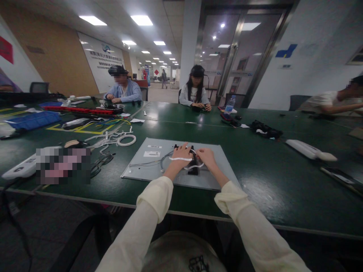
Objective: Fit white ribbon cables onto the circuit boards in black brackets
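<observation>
A flat grey panel (141, 173) with white labels lies on the green table in front of me. Black parts (193, 170) sit on its middle, beneath my hands. My left hand (180, 153) rests over them with its fingers bent; what it grips is hidden. Just to its right, my right hand (206, 156) has thumb and fingers pinched together, beside a thin white strip (195, 166). The strip loops between both hands and crosses the back of my left one. A grey cable (147, 164) runs leftward across the panel.
Left of the panel lie a coiled white cable (126, 140), dark wires (103, 160), a power strip (21, 168) and a blue tray (34, 120). A water bottle (230, 104), a black bundle (266, 129) and a white device (307, 149) stand or lie to the right. People sit around the table.
</observation>
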The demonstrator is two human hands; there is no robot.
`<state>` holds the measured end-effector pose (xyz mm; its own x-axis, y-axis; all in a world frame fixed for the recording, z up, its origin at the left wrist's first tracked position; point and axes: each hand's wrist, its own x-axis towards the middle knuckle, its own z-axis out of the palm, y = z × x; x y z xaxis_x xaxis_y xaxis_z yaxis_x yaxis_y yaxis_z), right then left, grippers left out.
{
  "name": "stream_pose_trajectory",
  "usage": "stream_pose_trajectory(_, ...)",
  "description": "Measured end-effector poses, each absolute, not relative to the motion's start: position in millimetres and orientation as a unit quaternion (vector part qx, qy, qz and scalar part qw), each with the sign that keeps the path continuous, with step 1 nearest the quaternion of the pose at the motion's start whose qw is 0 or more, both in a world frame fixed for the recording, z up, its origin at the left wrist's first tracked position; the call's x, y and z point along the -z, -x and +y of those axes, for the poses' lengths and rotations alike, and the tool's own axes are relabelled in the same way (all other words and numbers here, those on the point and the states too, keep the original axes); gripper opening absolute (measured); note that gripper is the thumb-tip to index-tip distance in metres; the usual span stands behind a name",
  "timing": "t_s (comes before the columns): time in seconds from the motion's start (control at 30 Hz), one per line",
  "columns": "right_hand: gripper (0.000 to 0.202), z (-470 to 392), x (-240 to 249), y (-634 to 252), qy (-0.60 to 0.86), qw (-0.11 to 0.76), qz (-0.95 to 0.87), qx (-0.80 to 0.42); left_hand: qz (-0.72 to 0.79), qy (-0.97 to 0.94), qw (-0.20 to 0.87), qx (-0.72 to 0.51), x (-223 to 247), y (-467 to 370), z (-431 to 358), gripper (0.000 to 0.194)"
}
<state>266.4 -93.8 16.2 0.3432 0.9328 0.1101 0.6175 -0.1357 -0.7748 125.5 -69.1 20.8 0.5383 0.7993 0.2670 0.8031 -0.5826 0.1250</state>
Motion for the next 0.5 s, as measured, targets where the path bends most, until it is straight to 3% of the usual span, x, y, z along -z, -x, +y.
stream_pose_trajectory(0.5, 0.020, -101.8, -16.8, -262.3, 0.743, 0.321, -0.573, -0.131, -0.446, 0.882, 0.008, 0.150, -17.9, -126.0, -66.4, 0.038)
